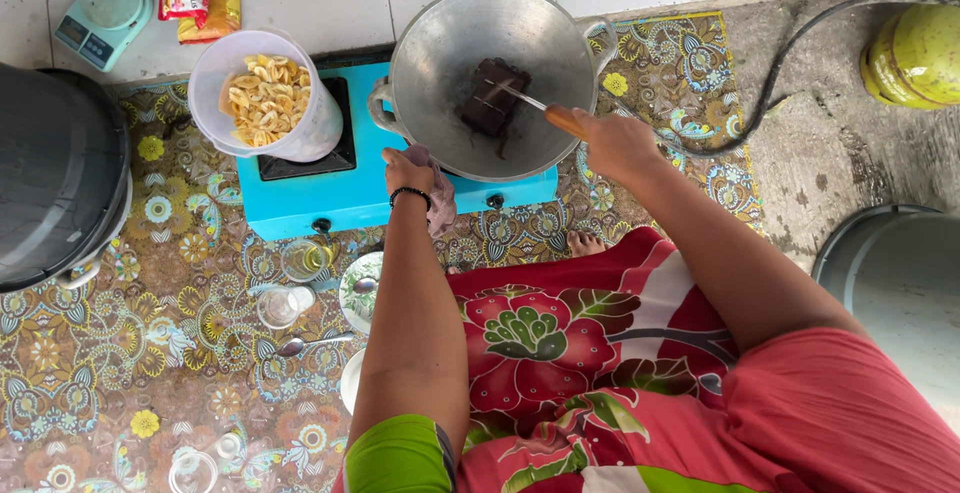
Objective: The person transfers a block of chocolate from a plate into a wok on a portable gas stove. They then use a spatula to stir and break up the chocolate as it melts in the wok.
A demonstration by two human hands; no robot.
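The left hand grips the round metal wok through a pink cloth, steadying it; the right hand clasps the wooden-handled spatula, pressing a dark brown block.

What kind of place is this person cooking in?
Most likely a home cooking spot set up on the floor. A blue two-burner stove sits on a patterned floral mat, with a metal wok on it, and a green gas cylinder stands nearby on bare concrete.
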